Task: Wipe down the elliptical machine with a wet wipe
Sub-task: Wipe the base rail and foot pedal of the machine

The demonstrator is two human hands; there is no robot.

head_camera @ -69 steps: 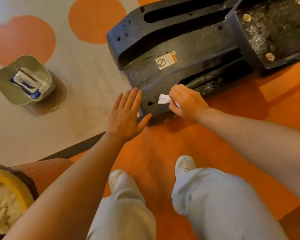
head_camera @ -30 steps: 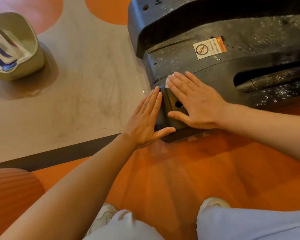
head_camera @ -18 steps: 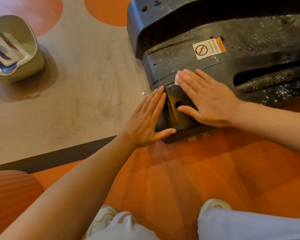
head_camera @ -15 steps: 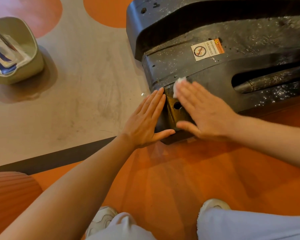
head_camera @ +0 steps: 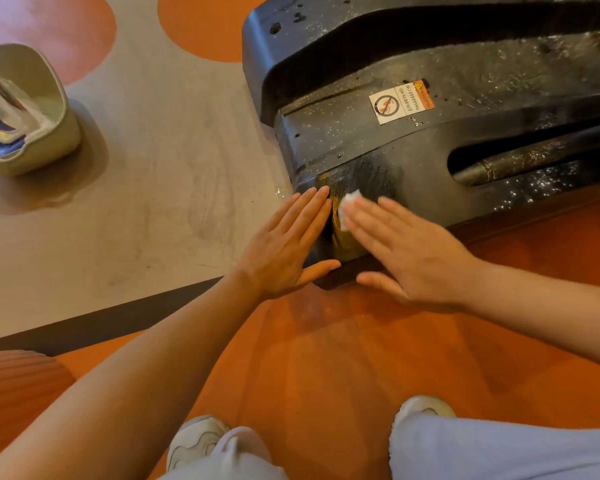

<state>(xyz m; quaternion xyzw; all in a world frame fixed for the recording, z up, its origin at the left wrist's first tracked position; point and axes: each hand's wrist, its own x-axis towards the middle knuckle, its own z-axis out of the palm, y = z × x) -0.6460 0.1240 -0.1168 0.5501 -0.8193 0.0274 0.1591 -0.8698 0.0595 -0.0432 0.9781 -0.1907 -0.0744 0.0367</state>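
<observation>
Flat and spread, both of my hands lay on the near corner of the elliptical machine (head_camera: 413,147), whose black base filled the frame from twelve to three o'clock. That base was the largest thing before me, dusty and speckled, with a warning sticker (head_camera: 400,102) on its upper face. I judged I was working the end cap because it looked the grimiest part, and a darker, damp-looking streak showed just above my fingers. My right hand (head_camera: 409,247) pressed the wet wipe (head_camera: 349,204) against the plastic with straight fingers, so only a white corner of it peeked out at the fingertips; flat pressure spreads the wipe over more surface. My left hand (head_camera: 284,247), at about nine o'clock from the wipe, rested open against the corner's side, holding nothing, probably to steady me while I crouched. On the floor (head_camera: 174,188) at ten o'clock, well apart from the machine, stood a pale green tub (head_camera: 54,133). Inside it sat what looked like a pack of wipes, though blur kept me from being sure.
</observation>
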